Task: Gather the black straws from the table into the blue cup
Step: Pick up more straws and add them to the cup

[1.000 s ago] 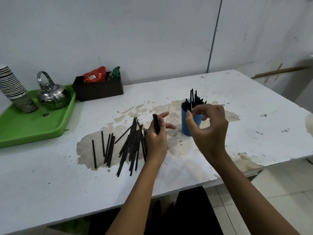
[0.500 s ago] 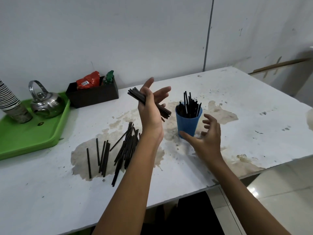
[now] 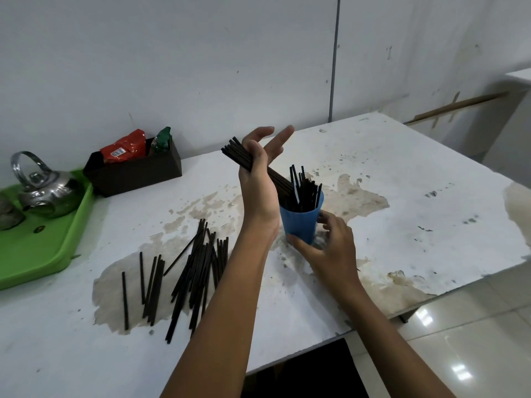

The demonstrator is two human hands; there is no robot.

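Black straws [image 3: 244,156] slanting from raised left hand [image 3: 258,179] into blue cup [image 3: 301,225]

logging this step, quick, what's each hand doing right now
Left hand: thumb pins a bundle of straws against the palm, tilted into the blue cup.
Right hand: curled round the blue cup, steadying it.
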